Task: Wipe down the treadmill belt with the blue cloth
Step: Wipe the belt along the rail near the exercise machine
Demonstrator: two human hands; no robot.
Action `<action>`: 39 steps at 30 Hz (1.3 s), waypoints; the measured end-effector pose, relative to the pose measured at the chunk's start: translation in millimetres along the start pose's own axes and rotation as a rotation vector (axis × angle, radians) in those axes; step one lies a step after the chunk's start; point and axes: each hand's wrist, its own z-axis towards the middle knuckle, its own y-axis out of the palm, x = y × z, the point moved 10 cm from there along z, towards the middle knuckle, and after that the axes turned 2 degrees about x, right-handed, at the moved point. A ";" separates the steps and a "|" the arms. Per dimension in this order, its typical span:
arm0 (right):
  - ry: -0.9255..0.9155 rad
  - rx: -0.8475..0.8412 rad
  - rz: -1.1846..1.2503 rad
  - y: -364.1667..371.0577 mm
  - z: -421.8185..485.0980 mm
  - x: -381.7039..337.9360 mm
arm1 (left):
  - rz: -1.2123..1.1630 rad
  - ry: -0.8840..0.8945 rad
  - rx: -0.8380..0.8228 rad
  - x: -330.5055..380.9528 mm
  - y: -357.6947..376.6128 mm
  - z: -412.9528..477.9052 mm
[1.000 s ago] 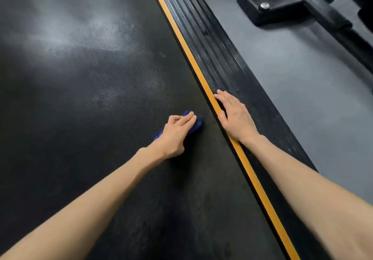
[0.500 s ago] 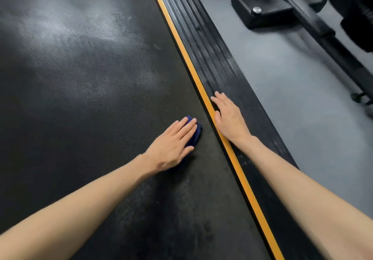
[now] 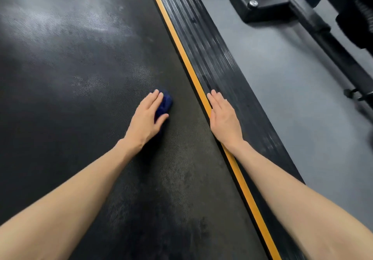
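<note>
A: What is the biggest thing here?

B: The treadmill belt (image 3: 80, 128). It is black and bumpy, and it fills the left and the middle. It has pale, dusty patches far away on the left, and some near us too.

A: What comes next?

B: The grey floor (image 3: 282, 98) on the right. Then the black side rail (image 3: 214, 54) with lines on it, between the belt and the floor. A black machine (image 3: 262, 5) stands far off on the right. A thin yellow stripe (image 3: 177, 37) runs along the belt's right edge.

A: Where are the hands?

B: The right hand (image 3: 224, 118) lies flat and wide on the rail, and its thumb side touches the stripe. It holds nothing. The left hand (image 3: 146, 120) is flat too, with straight fingers pressing down on the blue cloth (image 3: 166, 102). The cloth is a small bunched lump on the belt, a little left of the stripe. It peeks out by the fingertips.

A: How do you wipe well?

B: I think you press flat and push in long, slow lines. Go over every pale patch. Lean on the right hand to stay steady. The lump is tiny, so spreading it out would clean more at once.

A: Any words to read?

B: No. I see no name or writing anywhere.
</note>
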 end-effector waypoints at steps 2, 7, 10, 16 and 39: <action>0.018 0.015 0.040 -1.8 0.5 1.7 | -0.037 0.048 0.054 7.7 -1.4 -5.1; 0.030 0.027 0.038 -0.9 0.9 1.5 | -0.082 0.102 0.137 37.2 -1.9 -13.5; 0.045 0.024 0.057 -1.9 0.8 3.1 | -0.059 0.479 -0.171 107.2 43.0 -67.3; 0.040 0.050 0.076 -3.9 0.5 3.7 | -0.098 0.537 -0.282 92.7 21.0 -53.6; 0.073 0.043 0.044 -3.3 0.2 5.0 | 0.254 0.323 0.052 41.7 -27.4 -6.9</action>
